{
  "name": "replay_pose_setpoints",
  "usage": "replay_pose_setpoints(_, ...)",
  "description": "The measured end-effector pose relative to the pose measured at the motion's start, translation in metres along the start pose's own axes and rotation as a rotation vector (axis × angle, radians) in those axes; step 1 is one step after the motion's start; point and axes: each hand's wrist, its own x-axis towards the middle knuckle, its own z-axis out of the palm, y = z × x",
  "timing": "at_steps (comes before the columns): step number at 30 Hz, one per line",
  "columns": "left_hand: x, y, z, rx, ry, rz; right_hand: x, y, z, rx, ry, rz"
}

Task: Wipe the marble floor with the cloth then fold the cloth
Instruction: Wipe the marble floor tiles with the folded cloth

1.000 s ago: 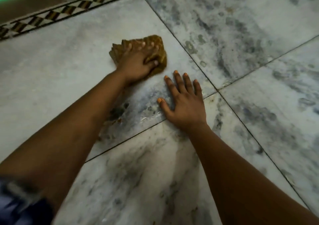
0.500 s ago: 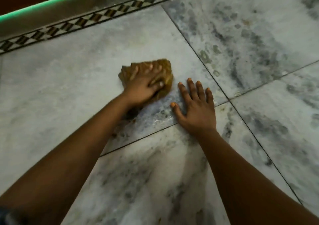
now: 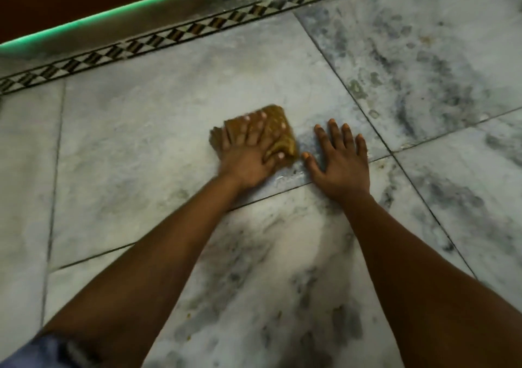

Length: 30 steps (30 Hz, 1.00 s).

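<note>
— Cloth [image 3: 278, 130] first: where does it lie?

— Bunched into a brown wad on the marble floor [image 3: 147, 147], on the pale grey slab near the joint where four slabs meet. It is somewhat blurred.

— Which hand is on it?

— The left hand [image 3: 248, 153]. It lies palm down on top of the wad, fingers stretched forward across the fabric, thumb tucked against the wad's near right edge. It presses rather than pinches.

— And the other one?

— The right hand [image 3: 341, 161] rests flat on the bare floor just beside the wad, fingers spread, nothing in it. Its thumb tip comes close to the wad's corner; whether they touch, I cannot tell.

— Anything on the marble itself?

— A small shiny patch sits between the two hands, along the grout line. Dark veining runs through the slabs to the right and nearer the camera.

— What else shows?

— A checkered inlay border [image 3: 169, 35] crosses the far side, with a green-lit ledge [image 3: 118, 11] behind it. A blue sleeve [image 3: 42, 350] shows at the lower left corner.
</note>
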Motion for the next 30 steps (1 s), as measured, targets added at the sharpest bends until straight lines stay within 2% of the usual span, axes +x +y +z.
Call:
replay_pose_setpoints(2,-0.047,-0.005,0.009,0.021,0.018,0.140,-0.001,0.000,0.000,-0.004,-0.013,0.003)
replay_pose_setpoints(4,-0.076,-0.029,0.012,0.012,-0.010,0.177,-0.002,-0.001,-0.001,-0.010,-0.011,-0.002)
replay_pose_setpoints(8,-0.053,-0.071,0.000,-0.038,-0.066,-0.074,-0.003,-0.007,-0.006,0.038,-0.120,0.063)
replay_pose_setpoints(10,-0.025,-0.064,-0.013,-0.081,-0.135,-0.169,-0.015,-0.022,-0.004,0.041,-0.160,0.096)
replay_pose_setpoints(11,-0.016,-0.057,-0.015,-0.096,-0.134,-0.193,-0.023,-0.030,0.000,0.037,-0.131,0.098)
replay_pose_setpoints(14,-0.026,-0.033,-0.003,-0.122,-0.045,-0.228,-0.039,-0.044,0.011,0.011,0.006,0.096)
replay_pose_setpoints(17,-0.083,-0.016,0.018,-0.061,0.065,-0.133,-0.038,-0.043,0.014,-0.014,0.019,0.115)
replay_pose_setpoints(20,-0.128,-0.036,0.025,-0.052,0.053,-0.070,-0.038,-0.044,0.012,-0.029,0.030,0.114)
replay_pose_setpoints(22,-0.135,-0.067,0.023,-0.058,0.048,-0.151,-0.039,-0.043,0.014,-0.031,0.022,0.115)
replay_pose_setpoints(24,-0.121,-0.093,0.019,-0.052,0.056,-0.319,-0.039,-0.043,0.014,-0.023,0.018,0.121)
replay_pose_setpoints(27,-0.071,-0.094,0.007,-0.141,0.059,-0.500,-0.040,-0.043,0.015,-0.017,0.018,0.124)
replay_pose_setpoints(29,-0.049,-0.069,0.004,-0.138,0.067,-0.498,-0.039,-0.043,0.015,-0.021,0.024,0.122)
replay_pose_setpoints(30,-0.048,-0.054,0.007,-0.110,0.058,-0.443,-0.039,-0.043,0.014,-0.022,0.027,0.126)
